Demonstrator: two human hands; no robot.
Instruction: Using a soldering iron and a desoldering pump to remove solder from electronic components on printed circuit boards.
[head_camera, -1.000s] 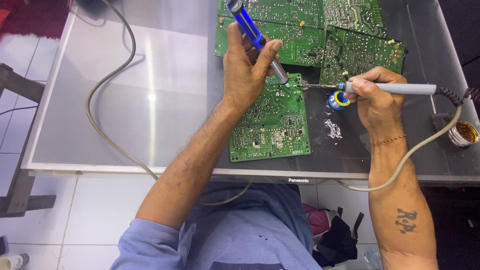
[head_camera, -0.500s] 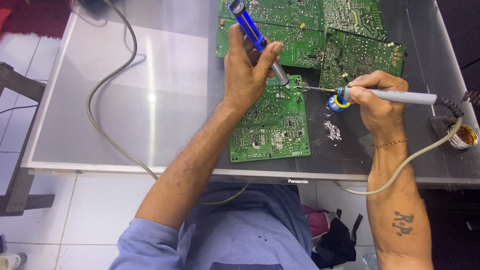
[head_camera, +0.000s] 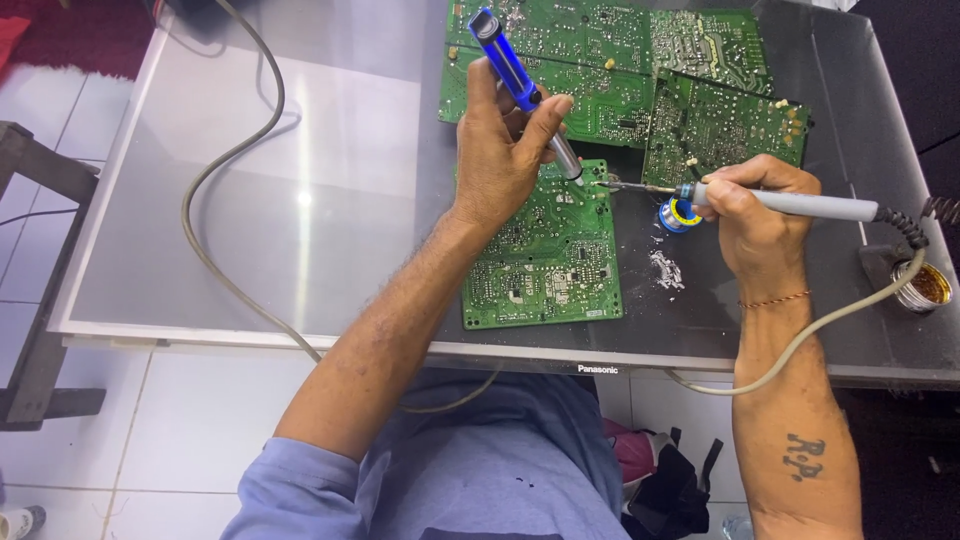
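Note:
My left hand (head_camera: 500, 150) grips a blue desoldering pump (head_camera: 508, 62), its metal nozzle pointing down at the top right corner of a green circuit board (head_camera: 545, 265). My right hand (head_camera: 752, 210) holds a grey-handled soldering iron (head_camera: 790, 204), whose tip meets the same spot on the board, right next to the pump's nozzle. The board lies solder side up on a flat television screen (head_camera: 300, 200) used as a work surface.
More green circuit boards (head_camera: 640, 70) lie at the back. A small solder spool (head_camera: 680, 215) sits beside my right hand, solder scraps (head_camera: 665, 268) below it, a flux tin (head_camera: 922, 286) at far right. A grey cable (head_camera: 215, 180) loops over the screen's left half.
Both hands stay at the board's top right corner. The soldering iron tip has edged slightly left toward the pump's nozzle.

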